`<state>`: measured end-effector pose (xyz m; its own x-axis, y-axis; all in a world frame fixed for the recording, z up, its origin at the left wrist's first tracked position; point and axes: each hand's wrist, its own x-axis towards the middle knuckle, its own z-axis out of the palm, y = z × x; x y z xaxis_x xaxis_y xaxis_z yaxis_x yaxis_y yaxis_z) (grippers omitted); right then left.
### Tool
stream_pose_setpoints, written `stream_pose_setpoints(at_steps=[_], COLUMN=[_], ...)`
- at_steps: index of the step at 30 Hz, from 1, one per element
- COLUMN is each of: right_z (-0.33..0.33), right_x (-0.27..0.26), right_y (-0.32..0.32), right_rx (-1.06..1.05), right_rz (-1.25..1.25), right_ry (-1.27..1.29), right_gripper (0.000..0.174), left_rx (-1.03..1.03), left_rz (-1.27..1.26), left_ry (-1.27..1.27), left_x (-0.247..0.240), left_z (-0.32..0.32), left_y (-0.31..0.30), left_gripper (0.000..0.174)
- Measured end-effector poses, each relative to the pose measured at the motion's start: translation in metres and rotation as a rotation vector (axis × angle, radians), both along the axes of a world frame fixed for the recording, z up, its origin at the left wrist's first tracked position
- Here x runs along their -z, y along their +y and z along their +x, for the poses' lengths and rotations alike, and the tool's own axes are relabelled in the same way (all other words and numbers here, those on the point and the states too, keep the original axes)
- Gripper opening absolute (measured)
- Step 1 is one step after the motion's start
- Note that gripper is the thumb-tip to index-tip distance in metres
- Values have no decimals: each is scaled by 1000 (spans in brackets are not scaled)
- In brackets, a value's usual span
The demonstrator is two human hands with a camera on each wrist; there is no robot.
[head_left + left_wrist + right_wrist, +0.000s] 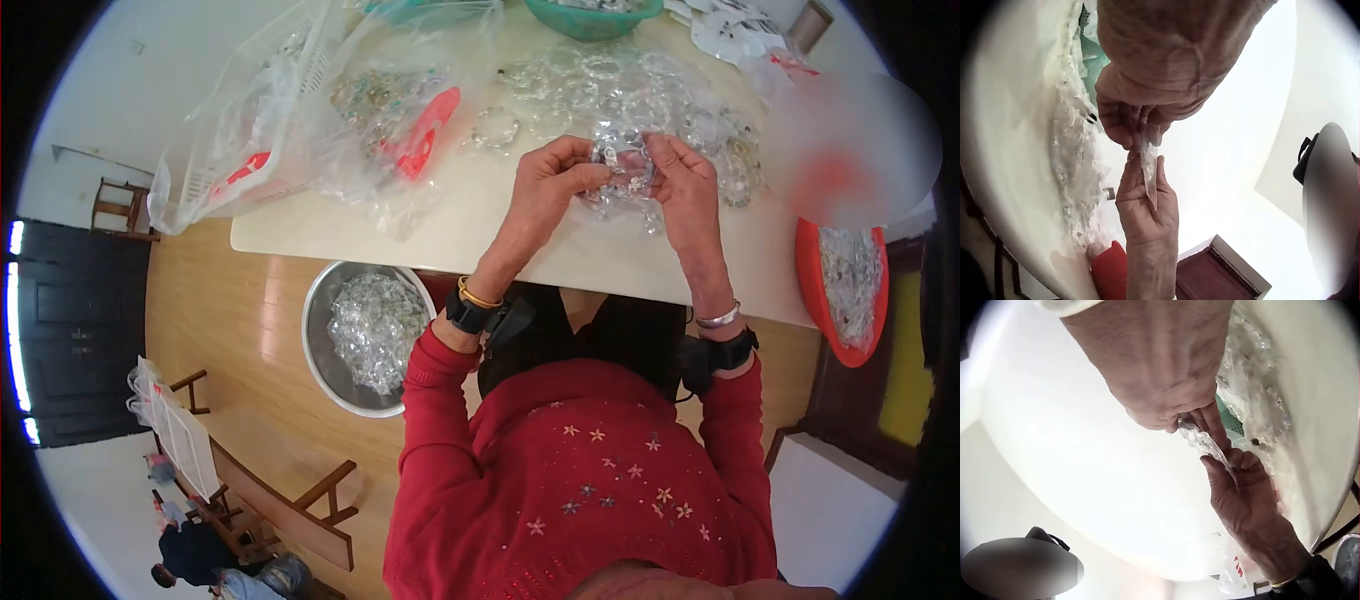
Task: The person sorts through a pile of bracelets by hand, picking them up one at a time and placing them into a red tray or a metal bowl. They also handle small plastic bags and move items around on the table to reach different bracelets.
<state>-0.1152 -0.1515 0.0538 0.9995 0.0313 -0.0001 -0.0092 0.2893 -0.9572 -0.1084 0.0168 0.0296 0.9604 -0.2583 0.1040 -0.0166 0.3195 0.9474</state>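
Left hand (545,185) and right hand (685,180) both pinch small clear plastic packet (622,162) above white table (480,225). Round metal basin (312,330) on floor holds clear packets; red plastic basin (806,262) at right holds more.

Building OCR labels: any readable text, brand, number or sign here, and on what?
Nothing is readable.
Red labels on the clear bags: blurred.
Black print on the white packs: too small.
Red marks on a bag, right wrist view: blurred.
The small bag in left hand and right hand: no print seen.
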Motion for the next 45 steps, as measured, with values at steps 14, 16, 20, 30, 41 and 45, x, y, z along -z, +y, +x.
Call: stream_pose_setpoints(at_steps=[14,16,20,30,41,45], right_z=[-8,-12,-26,-30,-24,-13], right_x=[17,30,44,72,68,78], right_y=[-30,-49,-77,-136,-156,-167], right_rx=[205,196,270,439,587,517], right_rz=[-281,-325,-393,-415,-1131,-1191], right_ry=[-25,-38,-3,-113,-342,-266], right_gripper=[24,24,21,22,37,44], left_rx=[-36,-155,-403,-549,74,116], left_rz=[-100,-148,-264,-144,737,920], left_ry=[246,203,32,-235,-1131,-1193], left_x=[-29,-42,-65,-112,-9,2], left_z=[10,23,73,146,30,29], left_y=[26,39,78,98,-55,-51], left_gripper=[6,7,11,39,49,55])
